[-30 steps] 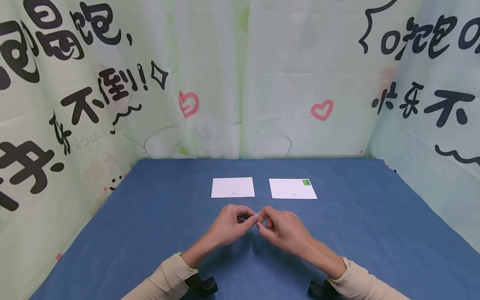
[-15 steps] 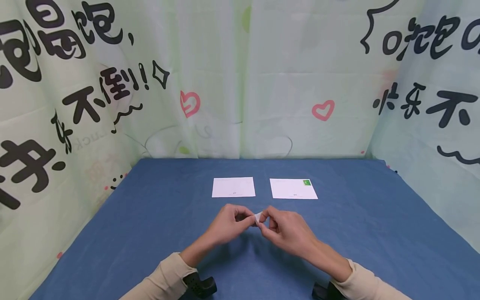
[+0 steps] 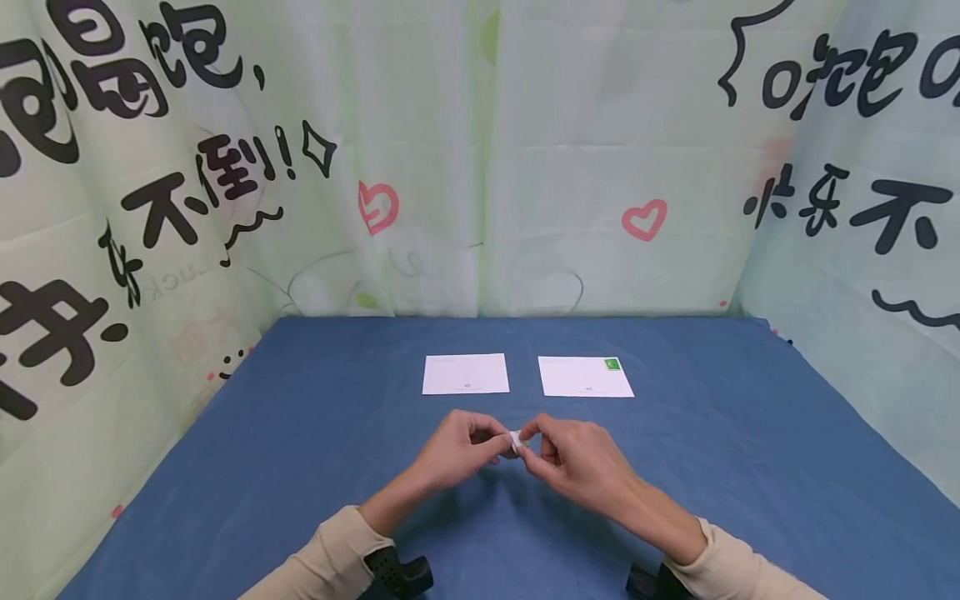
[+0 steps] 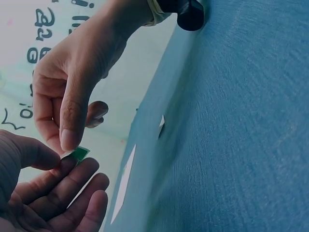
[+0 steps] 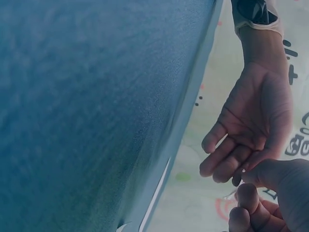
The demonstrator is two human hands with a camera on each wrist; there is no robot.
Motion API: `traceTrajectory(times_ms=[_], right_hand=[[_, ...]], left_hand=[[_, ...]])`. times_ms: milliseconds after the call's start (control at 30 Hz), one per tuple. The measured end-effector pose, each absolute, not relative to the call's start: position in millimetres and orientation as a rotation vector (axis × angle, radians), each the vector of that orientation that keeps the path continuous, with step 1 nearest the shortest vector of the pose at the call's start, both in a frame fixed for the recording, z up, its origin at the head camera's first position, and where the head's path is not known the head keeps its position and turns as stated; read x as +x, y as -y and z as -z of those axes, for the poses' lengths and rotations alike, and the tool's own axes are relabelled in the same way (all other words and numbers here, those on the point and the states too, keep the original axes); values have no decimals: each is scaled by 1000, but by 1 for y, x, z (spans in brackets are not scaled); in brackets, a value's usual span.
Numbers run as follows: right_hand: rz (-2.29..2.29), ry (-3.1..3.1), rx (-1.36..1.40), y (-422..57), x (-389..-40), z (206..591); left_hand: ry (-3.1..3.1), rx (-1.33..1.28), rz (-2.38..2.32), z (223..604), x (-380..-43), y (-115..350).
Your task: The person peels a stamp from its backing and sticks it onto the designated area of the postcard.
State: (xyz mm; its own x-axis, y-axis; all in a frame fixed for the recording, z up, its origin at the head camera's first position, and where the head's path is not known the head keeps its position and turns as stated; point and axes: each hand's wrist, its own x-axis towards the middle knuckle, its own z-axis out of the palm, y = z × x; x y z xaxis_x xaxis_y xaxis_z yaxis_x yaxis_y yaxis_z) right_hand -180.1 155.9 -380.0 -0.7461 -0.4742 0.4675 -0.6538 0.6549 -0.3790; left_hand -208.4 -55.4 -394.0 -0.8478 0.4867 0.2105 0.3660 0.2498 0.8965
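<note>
Piece [image 4: 81, 153], small, green and white: lower left of left-wrist view, between the hands | left hand [image 3: 467, 452]: thumb and fingertip pinching it | right hand [image 3: 577, 460]: pinching it too | two white cards [image 3: 465, 373]: below centre of head view, right one bearing green stamp [image 3: 612, 364] | blue cloth [image 3: 330, 433] beneath

Left grip [image 3: 461, 450] and right grip [image 3: 576, 455] pinch (close together).

A person with a bare left hand [image 3: 461, 450] and a bare right hand [image 3: 576, 462] wears long beige sleeves [image 3: 318, 557], softly creased near the cuffs [image 3: 694, 546]. A black device [image 3: 402, 573] sits by each cuff, the right one [image 4: 190, 16] showing a smooth, rounded end.
</note>
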Motion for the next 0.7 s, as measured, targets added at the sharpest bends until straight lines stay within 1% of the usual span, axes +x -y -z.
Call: traceTrajectory(times_ms=[400,700], right_hand=[[-721,2523,895,-156,-180,381],[-695,2506,900,-156,-181,382]], left_hand=[[-2393,797,-1666,392,-207,54],[-2395,830,-1662,392,-206,55]])
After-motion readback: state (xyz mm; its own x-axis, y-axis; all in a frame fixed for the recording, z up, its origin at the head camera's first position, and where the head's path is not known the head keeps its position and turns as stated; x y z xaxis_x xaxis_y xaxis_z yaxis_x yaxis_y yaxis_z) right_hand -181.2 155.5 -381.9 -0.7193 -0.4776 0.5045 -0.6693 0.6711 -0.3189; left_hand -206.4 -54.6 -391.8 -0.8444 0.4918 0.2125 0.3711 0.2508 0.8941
